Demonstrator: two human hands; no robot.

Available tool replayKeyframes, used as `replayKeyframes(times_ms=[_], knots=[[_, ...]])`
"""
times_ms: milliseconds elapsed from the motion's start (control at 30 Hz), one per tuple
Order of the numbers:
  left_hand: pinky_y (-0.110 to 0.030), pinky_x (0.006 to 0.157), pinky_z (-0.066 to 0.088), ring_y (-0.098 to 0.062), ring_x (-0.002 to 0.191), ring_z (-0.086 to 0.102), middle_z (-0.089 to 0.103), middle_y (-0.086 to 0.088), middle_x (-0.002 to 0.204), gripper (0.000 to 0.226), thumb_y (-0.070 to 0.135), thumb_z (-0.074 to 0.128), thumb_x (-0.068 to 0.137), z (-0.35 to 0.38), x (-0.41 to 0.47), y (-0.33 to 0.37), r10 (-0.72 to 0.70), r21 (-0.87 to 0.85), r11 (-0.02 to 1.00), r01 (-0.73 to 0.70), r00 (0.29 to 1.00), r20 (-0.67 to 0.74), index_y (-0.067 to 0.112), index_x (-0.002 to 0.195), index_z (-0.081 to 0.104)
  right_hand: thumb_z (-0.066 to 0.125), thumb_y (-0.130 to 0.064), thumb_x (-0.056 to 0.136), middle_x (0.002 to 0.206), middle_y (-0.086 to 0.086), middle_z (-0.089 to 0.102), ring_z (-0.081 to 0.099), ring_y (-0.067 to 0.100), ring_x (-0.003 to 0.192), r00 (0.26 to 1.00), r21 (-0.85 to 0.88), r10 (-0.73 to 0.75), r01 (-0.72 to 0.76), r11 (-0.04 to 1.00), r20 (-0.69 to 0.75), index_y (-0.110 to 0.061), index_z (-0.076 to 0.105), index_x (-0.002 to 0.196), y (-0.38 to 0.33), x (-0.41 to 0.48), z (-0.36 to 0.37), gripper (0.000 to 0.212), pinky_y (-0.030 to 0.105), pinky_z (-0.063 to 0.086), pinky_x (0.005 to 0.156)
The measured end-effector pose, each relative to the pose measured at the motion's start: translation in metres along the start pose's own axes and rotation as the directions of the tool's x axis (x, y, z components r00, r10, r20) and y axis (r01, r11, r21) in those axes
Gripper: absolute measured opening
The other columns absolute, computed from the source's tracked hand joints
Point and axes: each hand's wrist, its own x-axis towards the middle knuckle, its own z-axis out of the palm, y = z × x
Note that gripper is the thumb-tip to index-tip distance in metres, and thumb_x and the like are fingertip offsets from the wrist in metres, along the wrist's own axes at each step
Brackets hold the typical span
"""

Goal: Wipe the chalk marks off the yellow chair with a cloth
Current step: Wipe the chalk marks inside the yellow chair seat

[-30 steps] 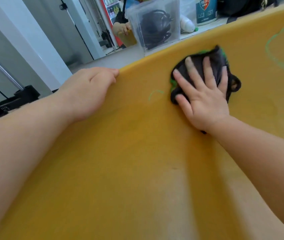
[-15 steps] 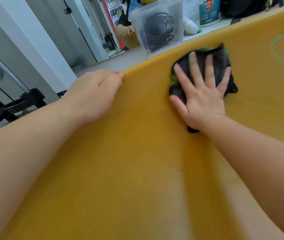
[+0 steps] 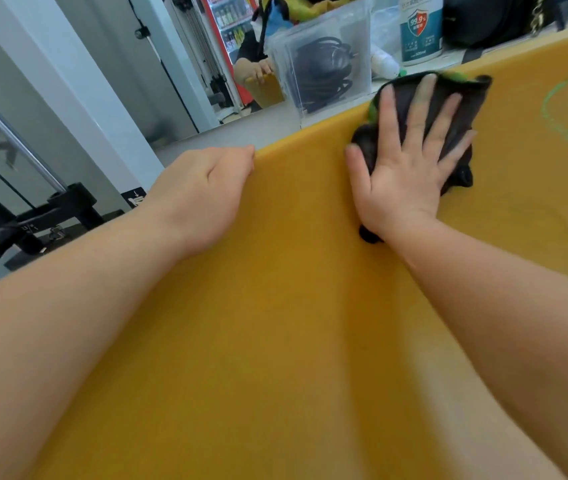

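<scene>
Since a second ago, the right hand [image 3: 405, 174] has slid the dark, soft, green-smeared cloth [image 3: 448, 98] up to the yellow chair's [image 3: 275, 323] top edge. Its fingers [image 3: 419, 109] lie spread and flat, pressing the cloth to the smooth yellow surface. The cloth looks light and limp, so a flat palm should handle it better than a pinch. The left hand [image 3: 202, 195] curls over the chair's edge, fingers hidden behind it. Right of the spread fingers, a green chalk line [image 3: 552, 116] remains. Beyond the fingertips, on the counter [image 3: 414, 72], a clear plastic box [image 3: 320, 60] holds coiled black cables [image 3: 320, 74], beside a white disinfectant tub [image 3: 421, 29].
</scene>
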Motion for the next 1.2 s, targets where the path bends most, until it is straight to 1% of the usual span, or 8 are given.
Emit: replayKeyframes(times_ms=[367,533,633,733,900,967,1067,1200], knots=[[-0.050,0.108,0.038,-0.034,0.139,0.036,0.017,-0.007,0.165,0.089,0.058,0.018,0.082,0.012,-0.014,0.009,0.049,0.646,0.751,-0.137,0.987,0.152,0.014,0.159,0.008,0.020,-0.076,0.096,0.171,-0.002,0.004,0.004,0.033,0.157,0.658,0.047,-0.634,0.678,0.734,0.407,-0.041,0.009,0.161,0.061,-0.133,-0.001,0.075,0.063,0.001,0.123],[-0.053,0.101,0.043,-0.038,0.132,0.040,0.016,-0.012,0.162,0.099,0.060,0.044,0.084,0.023,-0.010,0.010,0.066,0.766,0.626,-0.144,0.989,0.132,0.010,0.158,0.002,0.019,-0.077,0.092,0.171,0.006,-0.006,-0.004,0.044,0.155,0.964,-0.288,0.020,0.059,0.956,0.266,-0.034,0.009,0.162,0.144,-0.063,-0.036,0.082,0.073,-0.007,0.116],[-0.053,0.101,0.042,-0.038,0.132,0.040,0.018,-0.012,0.161,0.094,0.056,0.042,0.086,0.024,-0.008,0.009,0.089,0.759,0.636,-0.143,0.990,0.112,0.009,0.158,0.004,0.012,-0.077,0.091,0.170,0.011,-0.012,-0.008,0.044,0.154,0.906,-0.182,0.374,-0.341,0.922,0.198,-0.027,0.001,0.163,0.104,-0.061,-0.031,0.088,0.077,0.004,0.114],[-0.054,0.102,0.041,-0.037,0.132,0.040,0.019,-0.012,0.161,0.087,0.051,0.039,0.089,0.025,-0.009,0.007,0.102,0.750,0.645,-0.146,0.989,0.105,0.010,0.158,0.006,0.012,-0.079,0.090,0.169,0.005,-0.018,-0.016,0.041,0.154,0.896,-0.136,0.017,0.048,0.990,0.444,-0.031,-0.002,0.162,0.060,-0.121,-0.019,0.088,0.073,0.000,0.118],[-0.056,0.097,0.043,-0.041,0.128,0.041,0.018,-0.015,0.161,0.096,0.060,0.040,0.086,0.030,-0.013,0.003,0.120,0.824,0.551,-0.134,0.989,0.081,0.007,0.158,0.003,0.013,-0.082,0.094,0.165,-0.018,-0.025,-0.031,0.018,0.151,0.397,0.262,-0.516,0.539,0.801,0.759,-0.053,-0.014,0.155,0.081,-0.199,-0.068,0.073,0.050,-0.019,0.122],[-0.058,0.096,0.044,-0.044,0.126,0.040,0.014,-0.020,0.160,0.105,0.067,0.038,0.083,0.035,-0.016,0.004,0.128,0.878,0.464,-0.118,0.990,0.065,0.004,0.157,0.000,0.012,-0.083,0.093,0.169,-0.016,-0.011,-0.016,0.024,0.156,0.474,0.131,-0.494,0.612,0.780,0.729,-0.056,-0.007,0.155,0.133,-0.181,-0.073,0.070,0.056,-0.010,0.123],[-0.061,0.097,0.041,-0.048,0.127,0.037,0.009,-0.024,0.160,0.112,0.072,0.038,0.079,0.042,-0.019,0.004,0.127,0.914,0.396,-0.089,0.991,0.042,0.001,0.156,-0.004,0.000,-0.085,0.089,0.171,-0.005,-0.007,-0.008,0.037,0.156,0.860,-0.356,0.032,0.176,0.918,0.509,-0.049,-0.006,0.158,0.194,-0.133,-0.085,0.077,0.073,-0.002,0.117],[-0.063,0.098,0.040,-0.050,0.127,0.035,0.009,-0.025,0.159,0.118,0.075,0.040,0.076,0.046,-0.018,0.007,0.137,0.916,0.394,-0.079,0.990,0.027,0.000,0.155,-0.005,-0.012,-0.088,0.078,0.169,0.007,-0.021,-0.016,0.041,0.154,0.795,-0.332,0.492,-0.385,0.861,0.354,-0.026,-0.008,0.162,0.157,-0.109,-0.070,0.104,0.075,-0.001,0.115]])
